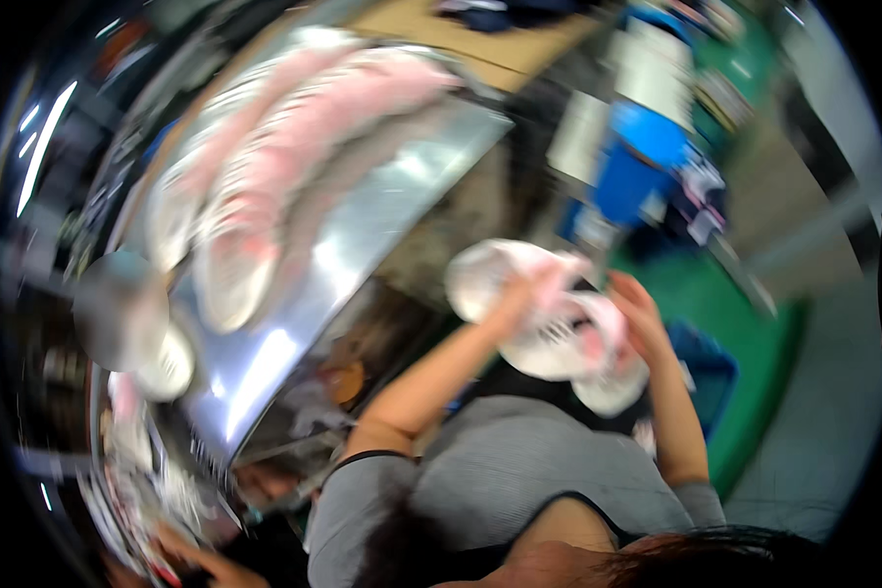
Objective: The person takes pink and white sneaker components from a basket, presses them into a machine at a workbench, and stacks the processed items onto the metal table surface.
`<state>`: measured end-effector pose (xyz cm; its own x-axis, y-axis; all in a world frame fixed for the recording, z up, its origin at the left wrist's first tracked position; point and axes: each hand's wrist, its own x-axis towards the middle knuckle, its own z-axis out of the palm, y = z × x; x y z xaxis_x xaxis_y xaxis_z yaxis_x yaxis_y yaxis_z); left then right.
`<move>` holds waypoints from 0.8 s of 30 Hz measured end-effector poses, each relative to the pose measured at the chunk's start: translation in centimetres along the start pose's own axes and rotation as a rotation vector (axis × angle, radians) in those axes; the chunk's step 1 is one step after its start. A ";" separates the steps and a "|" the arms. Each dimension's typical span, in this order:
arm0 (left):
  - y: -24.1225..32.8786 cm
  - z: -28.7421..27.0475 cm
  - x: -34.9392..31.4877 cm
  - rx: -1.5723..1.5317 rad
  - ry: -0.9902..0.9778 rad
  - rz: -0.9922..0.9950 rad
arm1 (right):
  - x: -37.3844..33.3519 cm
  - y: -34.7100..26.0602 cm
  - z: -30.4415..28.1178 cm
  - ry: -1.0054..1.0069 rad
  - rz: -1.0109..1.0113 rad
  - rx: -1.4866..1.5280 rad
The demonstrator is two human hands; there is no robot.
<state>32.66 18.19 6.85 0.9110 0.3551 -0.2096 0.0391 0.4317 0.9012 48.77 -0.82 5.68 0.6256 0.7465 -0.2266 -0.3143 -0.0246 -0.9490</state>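
Note:
Several white and pink shoe uppers (544, 348) are bunched together in front of my body, blurred by motion. My left hand (521, 299) is closed on them from the left, with its fingertips partly hidden among the pink parts. On the other side, my right hand (641, 312) grips their right edge. A row of dark lace holes shows on the middle upper. To my left, two long curved rows of nested white and pink shoe uppers (265, 167) lie along a shiny metal table (358, 240).
Brown cardboard (475, 44) lies beyond the table. Blue containers (642, 162) stand ahead on the right, and a blue crate (712, 382) is near my right arm on the green floor (696, 284). At lower left shows a co-worker's hand (201, 559) near piled material.

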 end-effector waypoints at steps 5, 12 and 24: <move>6.0 2.6 -1.1 0.029 0.139 -0.020 | -1.7 -6.5 7.9 0.052 -0.084 -0.492; 5.3 4.3 1.9 0.105 0.060 -0.057 | 0.6 -5.3 5.2 0.063 -0.086 -0.124; 1.8 1.7 13.4 -0.122 0.004 -0.223 | 7.9 -3.1 1.9 0.158 0.002 0.157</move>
<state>45.70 22.31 6.32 0.8840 0.2428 -0.3994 0.1885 0.5967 0.7800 53.34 6.40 7.27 0.7250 0.6330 -0.2714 -0.4150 0.0871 -0.9056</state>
